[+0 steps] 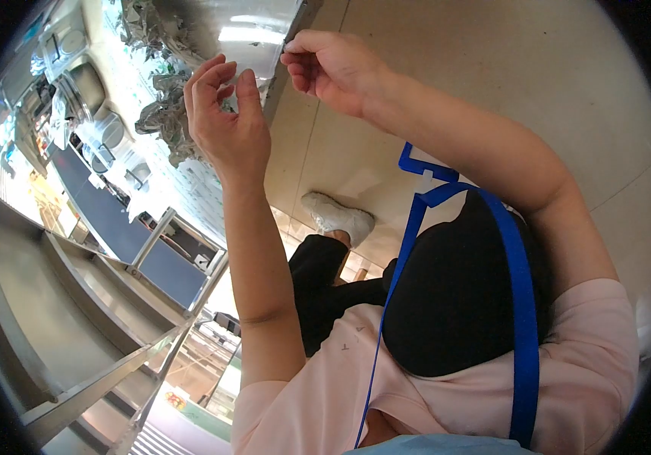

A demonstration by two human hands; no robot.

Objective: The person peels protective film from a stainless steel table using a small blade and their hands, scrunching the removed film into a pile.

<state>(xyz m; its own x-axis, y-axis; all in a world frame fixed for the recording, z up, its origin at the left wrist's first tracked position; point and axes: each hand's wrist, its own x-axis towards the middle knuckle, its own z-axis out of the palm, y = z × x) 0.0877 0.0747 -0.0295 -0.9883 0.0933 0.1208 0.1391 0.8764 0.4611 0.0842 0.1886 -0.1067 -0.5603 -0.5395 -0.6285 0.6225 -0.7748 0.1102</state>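
Note:
My left hand [228, 125] is raised above the corner of a shiny metal table [257, 38]. Its fingers are loosely curled, the thumb stands apart, and I see nothing between them. Just left of it lies crumpled grey sheet material [168, 117], like foil or plastic film; whether the hand touches it I cannot tell. My right hand [333, 72] is closed at the table's edge, with thumb and index finger pinched together and the other fingers curled. Whatever may be in that pinch is too small or hidden to make out.
Metal shelving [75, 303] stands at the lower left. Further off are chairs [86, 83] and a dark blue surface [113, 205]. A blue lanyard [523, 326] with a badge holder hangs from my neck. My white shoe [337, 214] is on the tiled floor [492, 61].

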